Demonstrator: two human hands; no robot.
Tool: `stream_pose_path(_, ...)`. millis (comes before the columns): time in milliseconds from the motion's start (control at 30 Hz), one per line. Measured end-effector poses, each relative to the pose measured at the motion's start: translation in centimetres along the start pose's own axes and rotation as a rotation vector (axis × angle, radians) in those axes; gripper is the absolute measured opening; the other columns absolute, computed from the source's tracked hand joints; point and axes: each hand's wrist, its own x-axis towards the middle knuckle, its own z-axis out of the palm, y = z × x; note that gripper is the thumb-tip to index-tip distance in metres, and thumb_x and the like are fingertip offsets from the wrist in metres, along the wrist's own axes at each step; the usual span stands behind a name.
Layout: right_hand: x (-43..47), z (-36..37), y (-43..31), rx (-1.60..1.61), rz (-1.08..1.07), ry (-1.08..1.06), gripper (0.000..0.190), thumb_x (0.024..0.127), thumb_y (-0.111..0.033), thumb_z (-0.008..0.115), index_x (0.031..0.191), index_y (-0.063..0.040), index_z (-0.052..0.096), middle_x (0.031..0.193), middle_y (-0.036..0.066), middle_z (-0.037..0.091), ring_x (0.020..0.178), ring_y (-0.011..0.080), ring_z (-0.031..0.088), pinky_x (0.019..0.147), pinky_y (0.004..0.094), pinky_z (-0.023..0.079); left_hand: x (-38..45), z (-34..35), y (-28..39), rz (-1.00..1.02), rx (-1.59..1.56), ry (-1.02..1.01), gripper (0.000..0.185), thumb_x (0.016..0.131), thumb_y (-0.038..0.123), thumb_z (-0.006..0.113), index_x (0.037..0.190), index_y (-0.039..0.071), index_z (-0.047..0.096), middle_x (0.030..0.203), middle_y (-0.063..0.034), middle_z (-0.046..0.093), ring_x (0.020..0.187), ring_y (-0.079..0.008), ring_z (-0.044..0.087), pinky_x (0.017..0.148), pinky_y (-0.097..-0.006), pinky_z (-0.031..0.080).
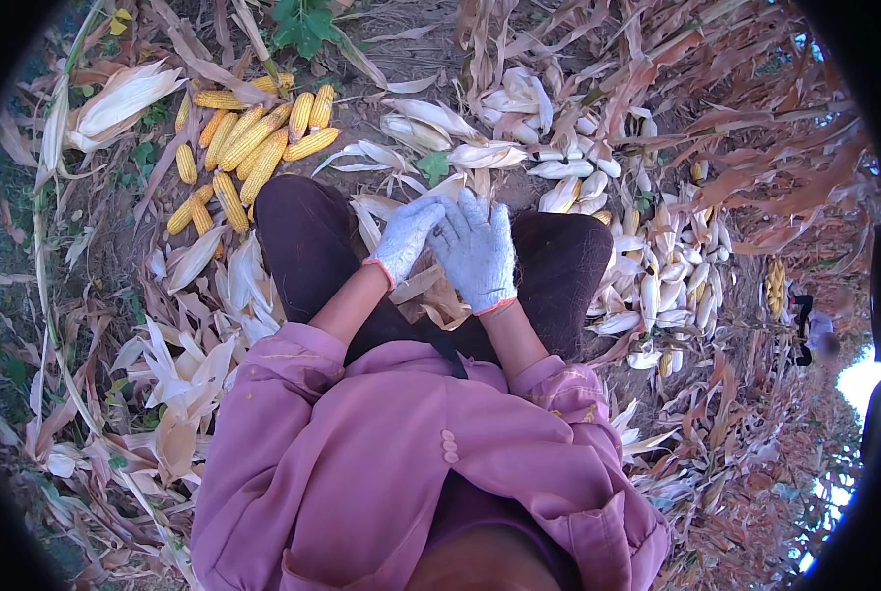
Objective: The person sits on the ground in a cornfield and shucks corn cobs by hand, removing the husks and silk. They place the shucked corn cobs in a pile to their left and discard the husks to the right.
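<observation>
My left hand (pixel 409 235) and my right hand (pixel 476 247), both in whitish knit gloves with orange cuffs, meet above my lap. The left fingertips touch the right glove near its thumb side. The right palm is turned up with its fingers spread, and a small dark spot shows on it. No ear of corn is seen in either hand. Husked yellow corn cobs (pixel 252 140) lie in a pile beyond my left knee. Ears in pale husks (pixel 673 284) are heaped to the right of my right knee. Loose husks (pixel 440 295) lie between my legs.
Dry corn stalks and leaves (pixel 780 170) spread along the right. Torn husks (pixel 189 369) cover the ground at my left. A green leafy plant (pixel 303 26) stands at the top. At the far right, a person (pixel 821 329) is near another yellow cob pile (pixel 775 288).
</observation>
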Motion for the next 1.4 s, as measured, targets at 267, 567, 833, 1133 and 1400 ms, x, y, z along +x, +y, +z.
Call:
stream_pose_path(267, -1.1, 1.2, 0.7, 0.064, 0.004, -0.019, 0.066, 0.096, -0.054, 0.04, 0.143, -0.008, 0.033, 0.148, 0.018, 0.032, 0.133, 0.0354, 0.036, 0.113, 0.0483, 0.028, 1.1, -1.8, -1.2, 0.214, 0.201, 0.185, 0.02, 0.094, 0.015, 0.055, 0.103, -0.001, 0.064, 0.094, -0.0068, 0.066, 0.083, -0.0144, 0.061, 0.075, -0.0277, 0.049)
stream_pose_path(567, -1.2, 0.7, -0.7, -0.039, -0.045, -0.027, 0.071, 0.095, -0.056, 0.041, 0.149, -0.01, 0.025, 0.151, 0.016, 0.029, 0.137, 0.0339, 0.031, 0.113, 0.0458, 0.025, -0.7, -1.8, 1.6, 0.266, 0.38, 0.157, 0.026, 0.092, 0.024, 0.058, 0.105, 0.002, 0.064, 0.105, -0.0095, 0.065, 0.098, -0.0194, 0.061, 0.085, -0.0305, 0.046)
stream_pose_path(833, -0.7, -0.1, -0.5, -0.156, -0.131, -0.031, 0.069, 0.095, -0.058, 0.038, 0.146, -0.012, 0.033, 0.148, 0.015, 0.036, 0.137, 0.0329, 0.032, 0.111, 0.0436, 0.025, -2.2, -0.2, 1.8, 0.642, 1.022, 0.175, 0.028, 0.08, 0.023, 0.072, 0.103, 0.008, 0.065, 0.116, -0.0108, 0.059, 0.113, -0.0276, 0.055, 0.096, -0.0382, 0.043)
stream_pose_path(1133, -0.7, 0.2, -1.6, -0.086, -0.191, -0.032, 0.063, 0.097, -0.054, 0.039, 0.14, -0.008, 0.041, 0.145, 0.018, 0.04, 0.135, 0.0352, 0.036, 0.113, 0.0462, 0.026, -0.3, -2.6, -1.0, 0.39, 1.303, 0.018, 0.031, 0.073, 0.016, 0.068, 0.103, 0.009, 0.063, 0.103, -0.0118, 0.058, 0.106, -0.0318, 0.055, 0.093, -0.0398, 0.043)
stream_pose_path(1400, -0.8, -0.2, -2.0, -0.086, -0.164, -0.024, 0.066, 0.095, -0.055, 0.042, 0.142, -0.009, 0.039, 0.146, 0.017, 0.039, 0.133, 0.0334, 0.039, 0.111, 0.0454, 0.029, -0.6, -2.4, -0.3, 0.164, 0.856, 0.031, 0.048, 0.087, 0.024, 0.061, 0.13, 0.004, 0.052, 0.13, -0.0147, 0.055, 0.122, -0.0269, 0.051, 0.101, -0.0346, 0.04)
